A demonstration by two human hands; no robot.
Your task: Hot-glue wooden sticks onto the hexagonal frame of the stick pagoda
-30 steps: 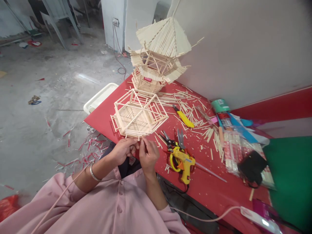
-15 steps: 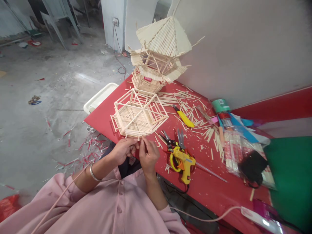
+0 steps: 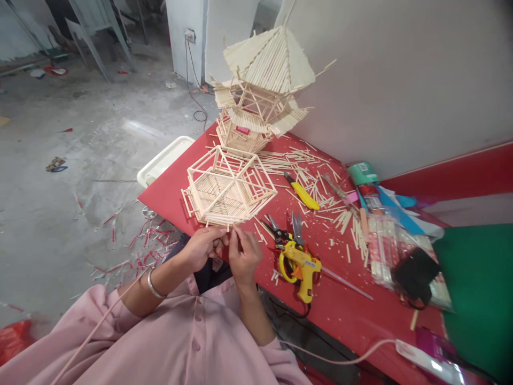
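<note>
My left hand [image 3: 202, 247] and my right hand [image 3: 243, 254] meet at the near edge of the red table [image 3: 352, 310]. Both pinch with closed fingers a small thin wooden stick [image 3: 230, 228], just in front of a flat hexagonal frame of sticks [image 3: 227, 187]. Behind that frame stands a tall stick-built pagoda model [image 3: 262, 91]. A yellow glue gun [image 3: 301, 264] lies right of my right hand.
Scissors [image 3: 295, 225], pliers [image 3: 274, 230], a yellow utility knife [image 3: 302, 193] and many loose sticks [image 3: 340, 216] lie on the table. Packets of sticks [image 3: 387, 243], a green tape roll [image 3: 362, 173] and a black object [image 3: 414, 274] sit at right. A white chair [image 3: 160, 160] stands at the table's left.
</note>
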